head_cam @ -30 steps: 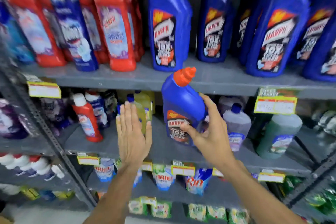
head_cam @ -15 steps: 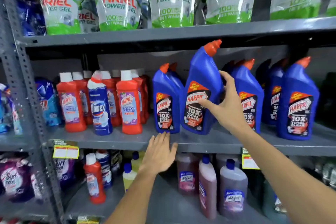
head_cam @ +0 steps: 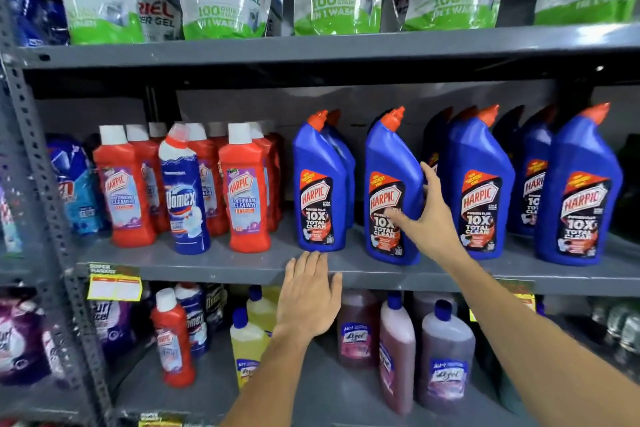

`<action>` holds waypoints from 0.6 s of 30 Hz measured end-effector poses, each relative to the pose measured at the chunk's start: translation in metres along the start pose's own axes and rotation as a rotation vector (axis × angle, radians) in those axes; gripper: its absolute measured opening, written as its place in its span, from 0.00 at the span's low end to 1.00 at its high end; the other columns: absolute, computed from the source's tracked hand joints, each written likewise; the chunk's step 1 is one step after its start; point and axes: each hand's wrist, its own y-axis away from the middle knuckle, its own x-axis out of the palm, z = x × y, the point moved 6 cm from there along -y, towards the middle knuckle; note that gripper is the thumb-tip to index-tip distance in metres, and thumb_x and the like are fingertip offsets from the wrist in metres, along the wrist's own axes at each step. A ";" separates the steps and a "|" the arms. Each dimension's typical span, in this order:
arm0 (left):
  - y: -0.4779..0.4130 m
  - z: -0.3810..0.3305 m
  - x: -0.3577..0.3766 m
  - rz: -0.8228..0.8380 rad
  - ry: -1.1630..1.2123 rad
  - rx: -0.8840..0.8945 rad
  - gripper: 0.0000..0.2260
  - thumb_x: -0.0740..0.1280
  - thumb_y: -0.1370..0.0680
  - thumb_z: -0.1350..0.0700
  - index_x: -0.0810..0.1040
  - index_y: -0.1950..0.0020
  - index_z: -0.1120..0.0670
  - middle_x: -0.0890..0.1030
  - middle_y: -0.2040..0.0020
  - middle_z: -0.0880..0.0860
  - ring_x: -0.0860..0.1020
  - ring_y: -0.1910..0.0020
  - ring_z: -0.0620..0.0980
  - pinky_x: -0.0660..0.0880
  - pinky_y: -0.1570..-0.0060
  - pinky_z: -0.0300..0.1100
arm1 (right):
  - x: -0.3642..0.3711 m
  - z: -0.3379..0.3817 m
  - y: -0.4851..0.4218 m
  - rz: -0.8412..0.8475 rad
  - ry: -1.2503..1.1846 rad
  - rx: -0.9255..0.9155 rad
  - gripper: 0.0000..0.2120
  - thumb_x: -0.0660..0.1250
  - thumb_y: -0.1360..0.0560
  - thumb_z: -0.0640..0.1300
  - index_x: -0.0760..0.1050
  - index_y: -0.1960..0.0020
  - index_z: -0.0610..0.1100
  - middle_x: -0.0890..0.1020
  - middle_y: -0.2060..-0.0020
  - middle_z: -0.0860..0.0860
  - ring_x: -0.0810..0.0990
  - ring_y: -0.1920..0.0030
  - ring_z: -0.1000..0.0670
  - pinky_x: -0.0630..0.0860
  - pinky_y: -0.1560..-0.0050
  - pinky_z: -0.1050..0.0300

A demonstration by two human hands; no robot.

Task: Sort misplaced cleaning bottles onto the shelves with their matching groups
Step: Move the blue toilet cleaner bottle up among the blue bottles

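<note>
Placing step here, I'd say: my right hand [head_cam: 427, 218] is wrapped around the blue bottle [head_cam: 389, 198], which stands on the middle shelf [head_cam: 225, 265] between other blue bottles at its 9 and 3 o'clock. Left hand [head_cam: 310, 295] is open and flat, holding nothing, fingertips at the shelf edge. Next up, probably let go, then deal with the Domex bottle [head_cam: 183, 198] stuck among the red bottles [head_cam: 123, 191].

Right hand [head_cam: 427, 218] gripping blue Harpic bottle [head_cam: 391, 191] upright on middle shelf [head_cam: 221, 262]; left hand [head_cam: 308, 298] flat, fingers spread, at shelf edge.
</note>
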 end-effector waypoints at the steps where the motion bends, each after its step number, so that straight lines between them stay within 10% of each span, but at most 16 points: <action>1: 0.001 0.000 0.000 -0.005 0.002 -0.001 0.26 0.49 0.18 0.43 0.62 0.24 0.57 0.67 0.25 0.54 0.60 0.25 0.52 0.50 0.24 0.51 | 0.004 -0.009 0.007 0.019 0.008 0.016 0.57 0.82 0.33 0.43 0.47 0.18 0.57 0.70 0.25 0.52 0.73 0.29 0.52 0.73 0.30 0.47; 18: 0.003 -0.003 0.000 -0.059 0.006 -0.006 0.32 0.43 0.22 0.42 0.67 0.27 0.58 0.70 0.27 0.56 0.64 0.26 0.54 0.52 0.25 0.51 | 0.011 -0.066 0.007 0.079 0.029 0.211 0.49 0.80 0.31 0.37 0.56 0.19 0.51 0.75 0.37 0.55 0.76 0.38 0.53 0.74 0.35 0.53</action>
